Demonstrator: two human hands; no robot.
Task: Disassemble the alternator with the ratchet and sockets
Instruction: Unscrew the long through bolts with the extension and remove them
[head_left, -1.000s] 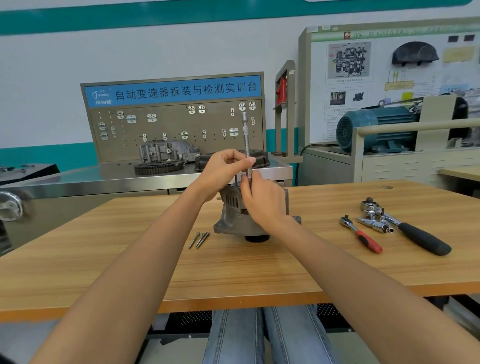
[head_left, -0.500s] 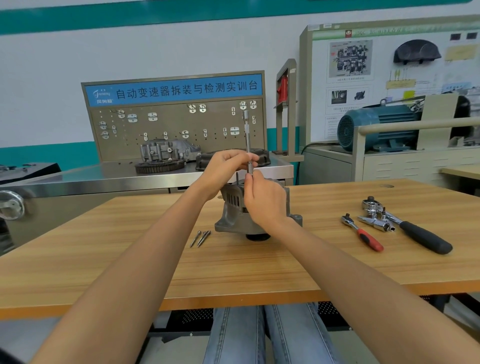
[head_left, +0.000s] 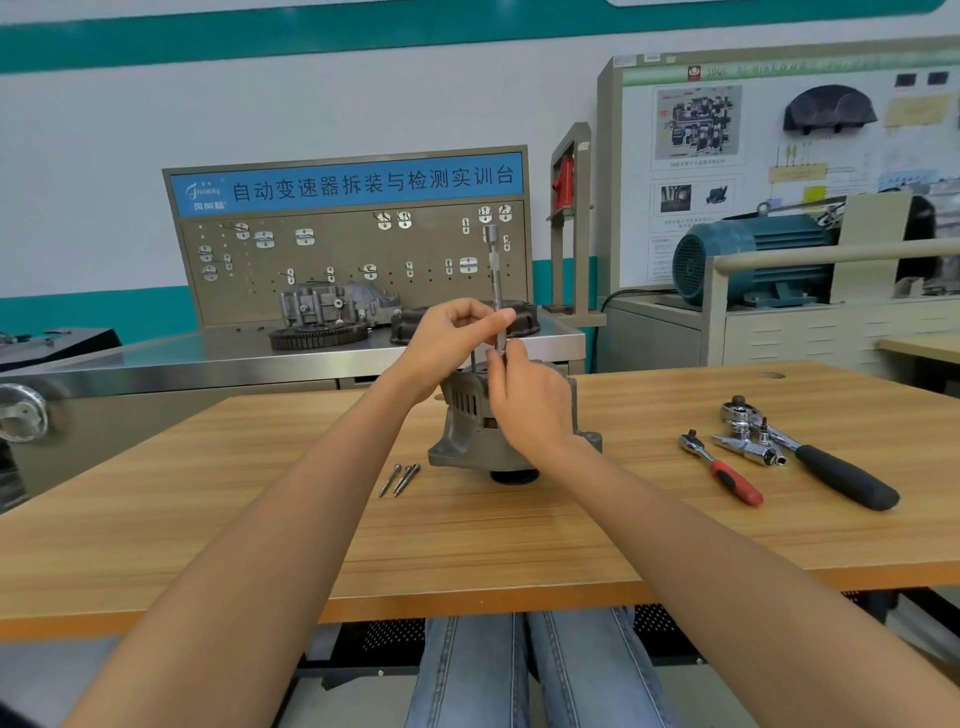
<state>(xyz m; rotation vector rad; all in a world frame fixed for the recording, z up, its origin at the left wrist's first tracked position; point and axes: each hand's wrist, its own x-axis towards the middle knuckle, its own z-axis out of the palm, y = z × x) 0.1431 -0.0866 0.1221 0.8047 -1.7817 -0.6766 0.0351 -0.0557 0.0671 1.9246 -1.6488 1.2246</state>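
Observation:
A grey alternator (head_left: 462, 426) stands on the wooden table (head_left: 260, 519), its pulley end down. A thin steel extension bar (head_left: 494, 270) rises upright from its top. My left hand (head_left: 452, 332) pinches the bar's shaft from the left. My right hand (head_left: 530, 395) grips the bar's lower end, just above the housing, and hides the socket and the bolt under it. Three removed long bolts (head_left: 400, 478) lie on the table just left of the alternator.
To the right lie a small red-handled ratchet (head_left: 722, 467), a large black-handled ratchet (head_left: 831, 467) and loose chrome sockets (head_left: 748, 447). Behind the table stand a steel bench with gearbox parts (head_left: 332, 312), a pegboard (head_left: 353, 260) and a blue motor (head_left: 753, 260).
Both hands stay on the bar; the left fingers have shifted slightly round it. The alternator has not moved.

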